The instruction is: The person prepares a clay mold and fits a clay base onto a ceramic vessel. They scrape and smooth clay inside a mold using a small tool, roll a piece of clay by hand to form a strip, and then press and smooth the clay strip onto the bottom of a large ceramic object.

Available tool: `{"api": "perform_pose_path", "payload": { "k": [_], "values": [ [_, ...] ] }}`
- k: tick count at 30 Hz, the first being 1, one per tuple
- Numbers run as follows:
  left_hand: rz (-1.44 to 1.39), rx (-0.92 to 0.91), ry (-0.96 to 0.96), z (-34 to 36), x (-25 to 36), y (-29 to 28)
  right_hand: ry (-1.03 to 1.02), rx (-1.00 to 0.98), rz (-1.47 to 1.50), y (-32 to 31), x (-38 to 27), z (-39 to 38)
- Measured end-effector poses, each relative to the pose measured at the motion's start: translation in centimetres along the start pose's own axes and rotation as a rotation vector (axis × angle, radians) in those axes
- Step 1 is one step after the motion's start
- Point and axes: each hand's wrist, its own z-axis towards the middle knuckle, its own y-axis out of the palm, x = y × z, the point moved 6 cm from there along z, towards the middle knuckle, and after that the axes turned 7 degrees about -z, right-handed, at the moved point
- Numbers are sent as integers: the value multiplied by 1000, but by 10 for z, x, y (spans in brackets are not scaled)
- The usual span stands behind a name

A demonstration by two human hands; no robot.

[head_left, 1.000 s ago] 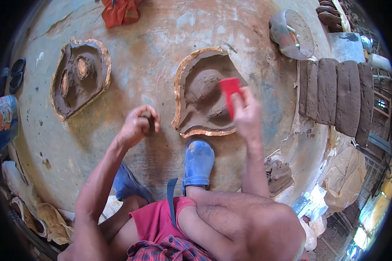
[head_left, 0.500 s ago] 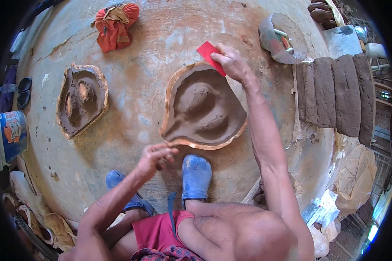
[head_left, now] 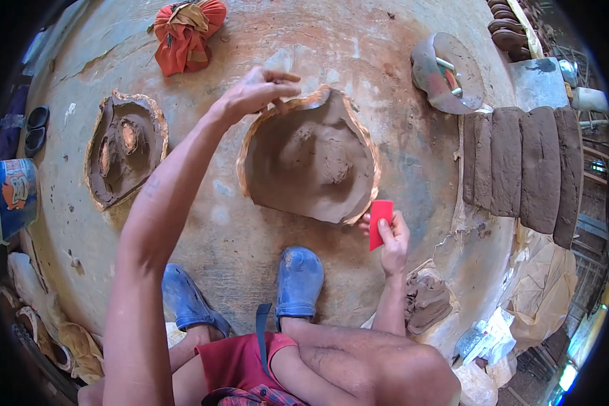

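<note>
A leaf-shaped mold (head_left: 242, 159) with a tan, rough rim lies on the floor in front of my feet, its inside lined with smooth dark clay (head_left: 284, 186). Two rounded humps rise from the clay. My left hand (head_left: 262, 90) is over the mold's far left rim, fingers apart and holding nothing; whether it touches the rim, I cannot tell. My right hand (head_left: 394, 240) grips a flat red scraper (head_left: 381, 223) beside the near right rim. Some of its fingertips are hidden behind the scraper, close to the mold's edge.
A smaller clay-filled mold (head_left: 160, 127) lies to the left. Thick clay slabs (head_left: 506, 162) are lined up at right, below a round grey basin (head_left: 423, 74) holding tools. A red cloth bundle (head_left: 186, 40) sits far off. Blue clogs (head_left: 300, 277) are on my feet; a bucket (head_left: 17, 199) stands left.
The mold has turned clockwise, its pointed end moving from near left to the far side. My left hand has reached forward to the far rim. My right hand has come back nearer with the scraper.
</note>
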Motion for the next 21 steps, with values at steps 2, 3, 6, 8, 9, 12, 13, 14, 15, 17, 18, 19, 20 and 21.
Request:
{"api": "perform_pose_path", "payload": {
  "k": [2,3,6,8,9,12,13,14,15,17,18,19,20,21],
  "values": [
    [-36,213,147,-4,15,-9,90,21,-5,-3,-4,-5],
    [51,254,197,-13,19,-15,77,122,-103,-14,-14,0],
    [162,470,295,-57,-2,-22,16,209,-231,-12,-61,29],
    [192,443,259,-87,-26,-3,-138,143,-264,25,-90,57],
    [220,435,259,-102,-27,11,-383,130,-402,43,-103,75],
    [289,362,241,-111,-26,39,-609,57,-559,95,-131,108],
    [383,355,277,-110,-24,45,-582,-6,-583,109,-135,116],
    [478,346,313,-109,-21,49,-586,-7,-581,115,-140,121],
    [522,290,255,-106,-20,52,-515,-21,-639,120,-138,128],
    [563,280,247,-101,-16,56,-445,-34,-698,123,-133,139],
    [606,269,233,-100,-16,56,-448,-61,-703,127,-130,143],
    [606,270,231,-97,-19,55,-450,-88,-710,131,-127,145],
    [608,267,249,-94,-23,54,-450,-90,-710,131,-124,146],
    [608,264,263,-92,-24,54,-437,-75,-706,132,-123,146]
  ]
}}
